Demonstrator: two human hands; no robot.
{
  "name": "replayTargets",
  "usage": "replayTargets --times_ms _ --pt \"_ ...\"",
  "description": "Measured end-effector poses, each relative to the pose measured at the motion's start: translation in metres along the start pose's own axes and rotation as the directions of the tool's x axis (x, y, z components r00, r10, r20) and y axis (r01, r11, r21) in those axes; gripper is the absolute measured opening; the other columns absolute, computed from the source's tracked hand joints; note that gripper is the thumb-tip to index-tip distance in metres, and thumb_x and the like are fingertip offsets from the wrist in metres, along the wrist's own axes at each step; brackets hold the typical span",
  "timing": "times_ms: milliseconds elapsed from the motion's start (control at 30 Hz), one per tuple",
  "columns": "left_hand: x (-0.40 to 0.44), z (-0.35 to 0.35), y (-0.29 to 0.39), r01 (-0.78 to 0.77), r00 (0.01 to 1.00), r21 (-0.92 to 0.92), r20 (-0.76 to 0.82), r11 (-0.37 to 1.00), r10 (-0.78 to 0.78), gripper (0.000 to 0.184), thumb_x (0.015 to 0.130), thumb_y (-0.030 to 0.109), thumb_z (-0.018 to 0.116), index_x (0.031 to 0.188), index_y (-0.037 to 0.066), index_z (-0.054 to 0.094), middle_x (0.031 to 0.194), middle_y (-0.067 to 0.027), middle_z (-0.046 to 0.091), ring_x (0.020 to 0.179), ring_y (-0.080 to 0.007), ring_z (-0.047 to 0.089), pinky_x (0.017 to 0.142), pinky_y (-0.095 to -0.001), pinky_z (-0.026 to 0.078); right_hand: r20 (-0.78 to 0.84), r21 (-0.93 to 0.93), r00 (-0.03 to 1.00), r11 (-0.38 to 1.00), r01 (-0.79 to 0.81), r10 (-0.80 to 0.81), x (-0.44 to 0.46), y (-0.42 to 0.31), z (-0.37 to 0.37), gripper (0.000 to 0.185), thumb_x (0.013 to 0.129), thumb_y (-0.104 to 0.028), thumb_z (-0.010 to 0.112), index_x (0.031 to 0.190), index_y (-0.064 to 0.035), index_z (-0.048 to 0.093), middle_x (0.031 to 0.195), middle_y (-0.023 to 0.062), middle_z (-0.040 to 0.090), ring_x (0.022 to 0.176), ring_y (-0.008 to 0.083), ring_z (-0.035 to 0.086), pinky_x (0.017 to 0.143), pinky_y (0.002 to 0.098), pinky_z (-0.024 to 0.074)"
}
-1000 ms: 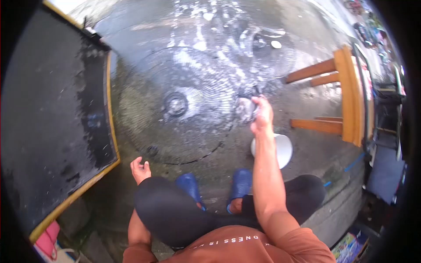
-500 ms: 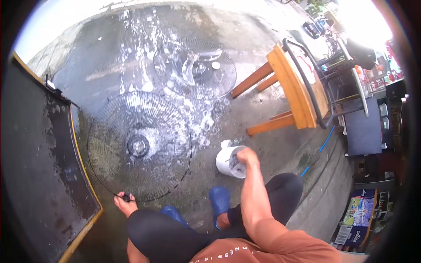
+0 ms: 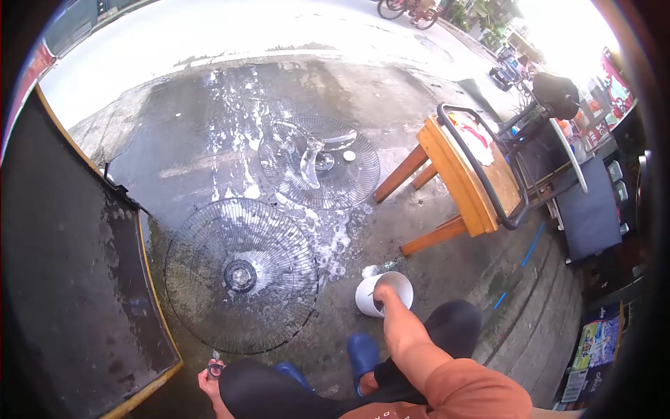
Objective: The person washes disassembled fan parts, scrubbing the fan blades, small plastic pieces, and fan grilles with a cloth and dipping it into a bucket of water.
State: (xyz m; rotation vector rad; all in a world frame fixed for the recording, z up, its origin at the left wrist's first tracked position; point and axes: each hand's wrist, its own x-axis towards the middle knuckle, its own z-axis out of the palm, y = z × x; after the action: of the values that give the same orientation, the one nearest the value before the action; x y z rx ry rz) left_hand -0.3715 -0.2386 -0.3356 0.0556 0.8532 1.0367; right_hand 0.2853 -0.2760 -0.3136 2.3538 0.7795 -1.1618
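My right hand [image 3: 383, 293] reaches down into a white pail [image 3: 402, 288], its fingers hidden inside. Low at the left, my left hand [image 3: 208, 383] is closed around a small dark ring-shaped piece [image 3: 215, 369], close to the near rim of a round black wire fan grille [image 3: 279, 314]. That grille lies flat on wet concrete with a dark hub ring at its centre. Beyond it lies a second fan grille [image 3: 359, 185], with a clear fan blade piece [image 3: 310, 164] and a small pale round object [image 3: 350, 156] on it.
Soapy water [image 3: 237, 140] streaks the concrete. To the right stands a wooden stool [image 3: 453, 181] beside a black metal frame [image 3: 481, 171]. A dark panel with a yellow edge [image 3: 77, 265] borders the left. Blue clogs [image 3: 363, 355] are on my feet. A bicycle [image 3: 412, 10] shows at the top.
The view has tilted up, showing more of the street. My right hand has gone deeper into the pail. My left hand now shows apart from the grille's rim, with the dark piece in it.
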Motion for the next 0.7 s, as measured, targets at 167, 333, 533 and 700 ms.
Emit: replayTargets --times_ms 167,333,533,700 --pt "0.008 0.158 0.032 0.004 1.0 -0.167 0.029 0.986 0.001 0.032 0.099 0.035 0.056 0.101 0.004 0.063 0.098 -0.0118 0.061 0.091 -0.0262 0.061 0.077 -0.0365 0.055 -0.021 0.083 1.0 0.996 0.016 -0.014 -0.009 0.009 -0.018 0.042 0.084 -0.018 0.06 0.121 -0.0017 0.073 0.133 0.0199 0.066 0.124 0.0365 0.063 0.102 0.0443 0.0519" --pt "0.053 0.298 0.073 0.037 0.956 0.036 0.289 0.999 -0.046 0.025 0.099 0.027 0.06 0.099 0.003 0.063 0.099 -0.0126 0.062 0.091 -0.0265 0.061 0.08 -0.0364 0.056 -0.155 0.15 0.982 0.985 -0.082 0.106 -0.121 -0.043 -0.118 0.038 0.08 -0.015 0.062 0.112 0.002 0.074 0.127 0.0246 0.067 0.124 0.0383 0.063 0.1 0.0449 0.052" --pt "0.108 0.475 0.062 0.038 0.875 0.346 0.441 0.938 -0.199 0.029 0.102 0.023 0.055 0.096 -0.003 0.066 0.097 -0.0161 0.068 0.096 -0.028 0.067 0.093 -0.0421 0.059 -0.348 0.075 0.916 0.967 0.242 -0.202 -0.201 -0.104 -0.207 0.037 0.082 -0.014 0.062 0.113 0.0037 0.072 0.118 0.0304 0.068 0.113 0.0428 0.067 0.096 0.0485 0.0527" --pt "0.171 0.532 -0.019 0.027 0.926 0.529 0.305 0.848 -0.22 0.03 0.098 0.028 0.058 0.089 0.002 0.069 0.088 -0.0138 0.071 0.085 -0.0255 0.071 0.085 -0.0395 0.062 -0.717 -0.018 0.498 0.727 0.686 -0.488 -0.245 -0.178 -0.254 0.031 0.09 -0.023 0.062 0.109 0.001 0.064 0.108 0.0307 0.069 0.106 0.0458 0.066 0.09 0.0515 0.052"
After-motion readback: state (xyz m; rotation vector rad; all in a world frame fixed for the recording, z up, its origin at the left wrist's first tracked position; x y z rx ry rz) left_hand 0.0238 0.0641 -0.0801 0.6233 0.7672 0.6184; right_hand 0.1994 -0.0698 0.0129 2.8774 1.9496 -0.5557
